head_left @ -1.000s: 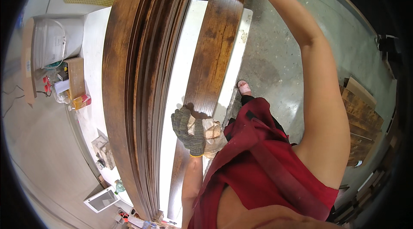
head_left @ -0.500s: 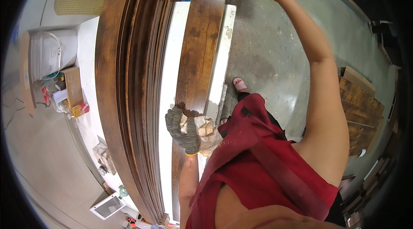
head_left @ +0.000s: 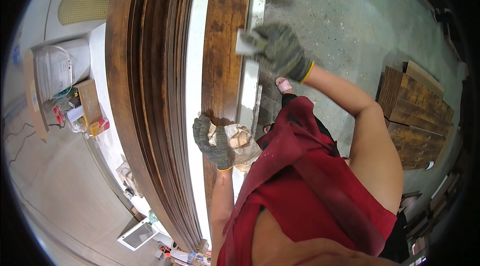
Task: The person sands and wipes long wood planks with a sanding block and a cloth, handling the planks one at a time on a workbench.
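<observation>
A dark brown stained wooden board (head_left: 223, 71) lies lengthwise on a white work surface (head_left: 196, 66). My left hand (head_left: 214, 148), in a dark knitted glove with a yellow cuff, rests on its near part. Those fingers are closed around a crumpled, pale, stained rag (head_left: 242, 141). My right hand (head_left: 284, 53), gloved alike and a little blurred, is at the board's right edge. Between its fingers is a small flat whitish pad (head_left: 243, 43), which reaches to that edge; its exact kind is unclear.
Several similar brown boards (head_left: 145, 91) stand packed side by side just left of the board. Farther left are a whitish bucket (head_left: 62, 68) and small bottles and odds and ends. More brown boards (head_left: 417, 116) lie stacked on the grey floor (head_left: 325, 26) at right.
My right hand has come back toward me from the far end, along the board's right edge, and the whitish pad now shows in it. My left hand stays on the rag.
</observation>
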